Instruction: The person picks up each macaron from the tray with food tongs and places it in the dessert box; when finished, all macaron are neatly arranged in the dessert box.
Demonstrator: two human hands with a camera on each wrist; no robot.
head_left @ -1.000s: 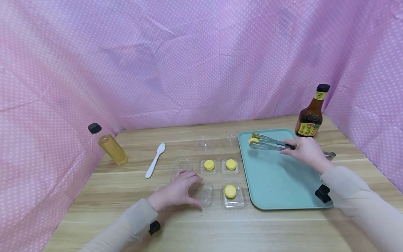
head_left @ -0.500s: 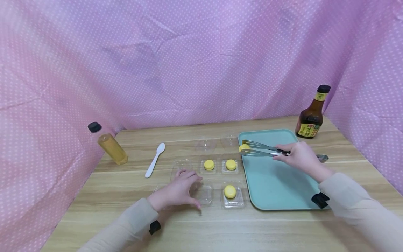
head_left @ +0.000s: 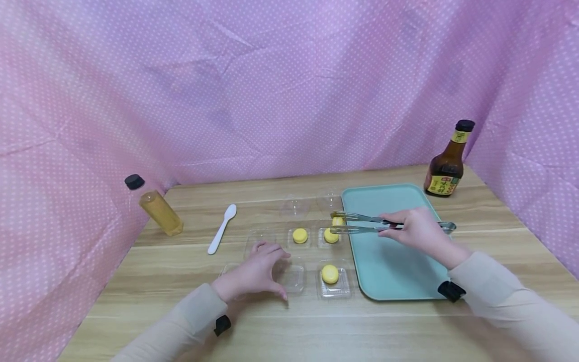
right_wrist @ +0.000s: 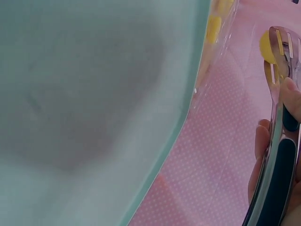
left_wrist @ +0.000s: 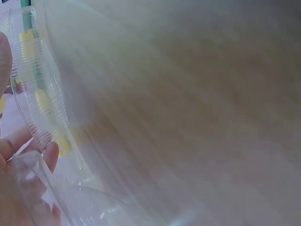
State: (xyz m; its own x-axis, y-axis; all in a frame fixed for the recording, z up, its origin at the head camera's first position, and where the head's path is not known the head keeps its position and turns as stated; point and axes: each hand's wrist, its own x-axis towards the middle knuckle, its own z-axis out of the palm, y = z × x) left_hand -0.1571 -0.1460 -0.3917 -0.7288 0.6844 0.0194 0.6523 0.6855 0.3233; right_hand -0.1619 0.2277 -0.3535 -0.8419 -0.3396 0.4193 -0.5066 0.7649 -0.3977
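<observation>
My right hand grips metal serving tongs with dark handle grips. A yellow macaron is pinched between the tong ends. In the head view this macaron sits just past the tray's left rim, overlapping the clear box that holds another macaron. Thumb and fingers of my left hand hold the two sides of a see-through plastic box on the table. Its near wall shows between fingers and thumb in the left wrist view. No macaron shows in that box.
A green tray lies at the right, with a brown sauce bottle behind it. Two more boxed macarons, one behind and one in front, stand nearby. A white spoon and a bottle of amber liquid are at left.
My right hand has carried the macaron in the tongs leftward and nearer, from over the tray to past its left rim. My left hand has stayed in place at the box.
</observation>
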